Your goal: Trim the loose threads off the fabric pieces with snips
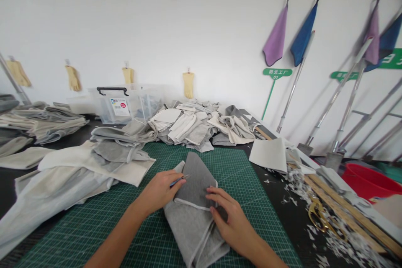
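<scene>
A grey cloth piece [196, 176], with a darker panel edged by a pale seam, lies on the green cutting mat [251, 217] in front of me. My left hand [165, 188] is closed round a small blue-handled tool [177, 181] whose thin metal tip points over the panel's left side. The tool's exact kind is too small to make out. On the panel's right edge rest the fingertips of my right hand [230, 215], apart from one another, with the thumb lower on the cloth. Beneath the panel, the lighter grey part lies folded toward me.
Loose grey and white cloths [191, 123] are heaped behind the mat. More cloths [78, 167] overlap its left side, near a clear plastic box [116, 106]. At right lie gold-handled scissors [318, 215], wooden strips [345, 213] and lint scraps [297, 182]; a red basin [369, 182] stands beyond.
</scene>
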`<state>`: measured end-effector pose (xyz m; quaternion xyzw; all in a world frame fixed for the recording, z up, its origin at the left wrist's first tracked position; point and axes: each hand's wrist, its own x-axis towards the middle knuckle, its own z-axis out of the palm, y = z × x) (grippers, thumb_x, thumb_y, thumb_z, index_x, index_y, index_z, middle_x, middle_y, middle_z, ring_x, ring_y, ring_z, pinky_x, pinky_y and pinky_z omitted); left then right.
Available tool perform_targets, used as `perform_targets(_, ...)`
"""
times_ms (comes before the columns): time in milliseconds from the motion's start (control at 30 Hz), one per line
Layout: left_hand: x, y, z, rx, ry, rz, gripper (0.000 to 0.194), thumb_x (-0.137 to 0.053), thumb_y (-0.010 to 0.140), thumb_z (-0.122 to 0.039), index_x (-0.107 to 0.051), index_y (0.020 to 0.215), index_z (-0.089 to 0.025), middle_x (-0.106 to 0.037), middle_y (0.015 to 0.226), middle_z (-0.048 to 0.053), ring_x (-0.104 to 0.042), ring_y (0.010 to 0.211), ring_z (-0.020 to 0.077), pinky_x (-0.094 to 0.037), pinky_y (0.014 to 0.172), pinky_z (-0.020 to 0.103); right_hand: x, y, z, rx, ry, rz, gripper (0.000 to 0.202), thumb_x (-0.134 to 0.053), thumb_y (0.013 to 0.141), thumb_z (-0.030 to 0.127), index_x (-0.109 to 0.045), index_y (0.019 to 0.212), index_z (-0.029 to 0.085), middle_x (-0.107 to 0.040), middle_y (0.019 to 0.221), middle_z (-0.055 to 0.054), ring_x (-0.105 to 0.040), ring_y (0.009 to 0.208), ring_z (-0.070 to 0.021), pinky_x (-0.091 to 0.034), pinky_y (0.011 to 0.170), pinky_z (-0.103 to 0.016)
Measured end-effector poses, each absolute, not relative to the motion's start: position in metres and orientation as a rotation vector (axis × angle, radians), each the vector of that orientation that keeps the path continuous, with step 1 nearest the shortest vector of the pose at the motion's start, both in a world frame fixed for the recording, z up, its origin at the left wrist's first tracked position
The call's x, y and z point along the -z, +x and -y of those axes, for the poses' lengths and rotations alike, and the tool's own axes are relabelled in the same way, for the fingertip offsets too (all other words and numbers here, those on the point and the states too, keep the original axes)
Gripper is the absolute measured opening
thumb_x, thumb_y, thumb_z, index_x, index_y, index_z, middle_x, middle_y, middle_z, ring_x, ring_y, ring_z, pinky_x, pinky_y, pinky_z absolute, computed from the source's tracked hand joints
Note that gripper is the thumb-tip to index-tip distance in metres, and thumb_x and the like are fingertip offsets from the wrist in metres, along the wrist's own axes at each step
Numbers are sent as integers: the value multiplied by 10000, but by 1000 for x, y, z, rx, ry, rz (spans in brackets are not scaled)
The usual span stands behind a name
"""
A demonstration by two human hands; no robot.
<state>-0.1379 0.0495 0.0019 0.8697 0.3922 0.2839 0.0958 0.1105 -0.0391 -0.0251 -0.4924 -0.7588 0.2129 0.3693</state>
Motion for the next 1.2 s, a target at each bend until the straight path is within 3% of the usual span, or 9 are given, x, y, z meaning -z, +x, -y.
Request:
perform_targets(200,-1,-137,-48,-908,2575,-1214,318,-478,957,-386,-665,1142,-206,-701,1012,65,-645,929,196,-487,840,294,25,111,40,-544,-1241,1946,347,-493,904,179,-631,1216,246,-557,1339,-87,-510,1259,-221,-380,1102,-455)
perform_targets(867,-1,-137,-48,-861,2584,-1164,285,-473,966,-362,-694,1057,-207,-719,984,50,-652,917,193,-472,854,288,23,113,35,-481,-1232,1876,314,-495,887,149,-643,1153,227,-594,1282,-81,-548,1203,-201,-412,1061,-409)
perform_targets(1200,3,-137,-50,-861,2588,-1220,303,-501,951,-382,-653,1134,-194,-692,1046,61,-637,955,208,-478,850,304,23,113,35,-488,-1188,1865,298,-503,877,139,-653,1120,226,-613,1250,-84,-566,1175,-207,-421,1043,-407)
